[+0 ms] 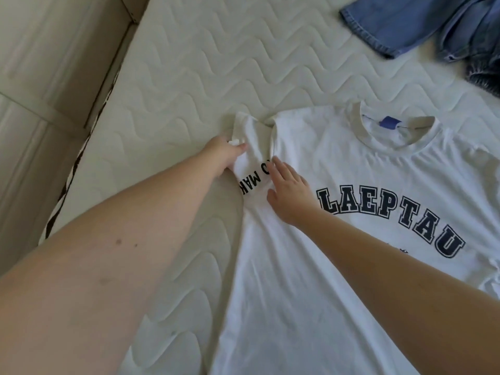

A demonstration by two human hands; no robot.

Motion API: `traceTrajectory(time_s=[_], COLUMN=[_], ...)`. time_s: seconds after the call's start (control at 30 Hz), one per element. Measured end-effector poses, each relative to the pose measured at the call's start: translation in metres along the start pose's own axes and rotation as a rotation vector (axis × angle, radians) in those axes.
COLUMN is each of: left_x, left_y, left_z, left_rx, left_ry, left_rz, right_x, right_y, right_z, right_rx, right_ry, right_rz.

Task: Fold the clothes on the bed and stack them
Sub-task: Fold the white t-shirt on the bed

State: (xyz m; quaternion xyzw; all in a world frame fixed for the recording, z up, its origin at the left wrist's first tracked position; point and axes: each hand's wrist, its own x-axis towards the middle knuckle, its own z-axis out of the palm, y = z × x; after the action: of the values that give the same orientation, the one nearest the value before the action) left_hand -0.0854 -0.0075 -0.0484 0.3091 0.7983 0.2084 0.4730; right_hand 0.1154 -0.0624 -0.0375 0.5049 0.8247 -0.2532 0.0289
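On white T-shirt (338, 253) reading "LAEPTAU", left hand (226, 152) pinches sleeve (253, 158); right hand (290, 196) presses flat

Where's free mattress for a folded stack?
Bare mattress lies beyond the T-shirt, between the bed's left edge and the jeans. A narrower strip runs left of the shirt under the left hand. Right side is crowded; right hand presses the shirt.

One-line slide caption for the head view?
Left hand pinches white T-shirt sleeve; right hand presses beside it.
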Motion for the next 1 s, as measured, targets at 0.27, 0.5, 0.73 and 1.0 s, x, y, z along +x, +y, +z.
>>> traceTrajectory(time_s=[0.27, 0.5, 0.73, 1.0], left_x=[-0.05, -0.097, -0.134, -0.175], left_y=[-0.056, -0.075, -0.028, -0.013], left_z=[-0.023, -0.004, 0.031, 0.085], left_rx=[-0.306, -0.412, 0.174, 0.454], left_ry=[0.189, 0.304, 0.139, 0.139], left_rz=[0.087, 0.24, 0.683, 1.004], right_x=[0.008, 0.011, 0.006, -0.021], right_y=[-0.013, -0.048, -0.053, 0.043], right_z=[-0.01, -0.018, -0.051, -0.085], right_rx=[0.13, 0.344, 0.921, 0.907], right_ry=[-0.017, 0.043, 0.012, 0.272], right_rz=[0.097, 0.094, 0.325, 0.632])
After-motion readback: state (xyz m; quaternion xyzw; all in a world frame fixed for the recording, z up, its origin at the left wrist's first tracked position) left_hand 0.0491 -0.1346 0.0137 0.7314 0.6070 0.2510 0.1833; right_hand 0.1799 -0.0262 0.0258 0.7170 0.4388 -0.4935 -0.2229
